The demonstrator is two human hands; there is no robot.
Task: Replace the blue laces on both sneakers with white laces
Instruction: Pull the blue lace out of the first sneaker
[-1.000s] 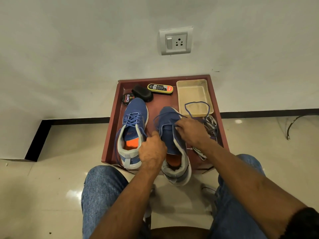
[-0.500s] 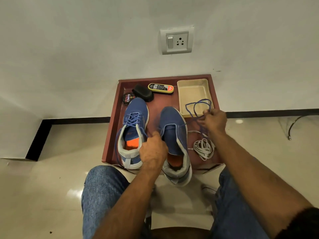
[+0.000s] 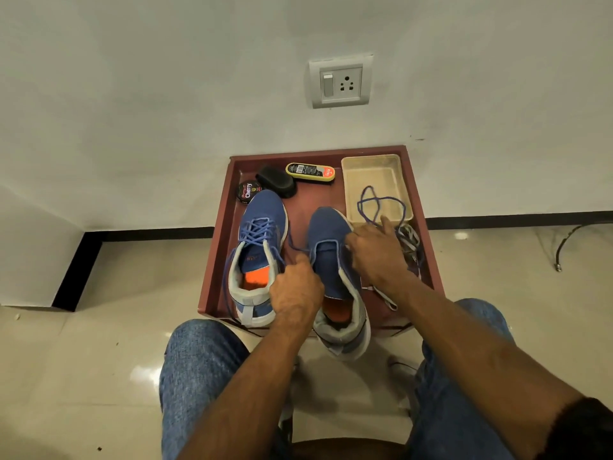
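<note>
White wall (image 3: 166,94), wall socket (image 3: 340,80), glossy tile floor (image 3: 99,360)

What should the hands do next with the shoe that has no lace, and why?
Probably the right hand should pick up the white laces beside it. The right sneaker looks bare of lace, and its blue lace lies loose in the beige tray. The left hand steadies that sneaker.

Right hand (image 3: 376,252) hides part of the white laces (image 3: 409,240)
</note>
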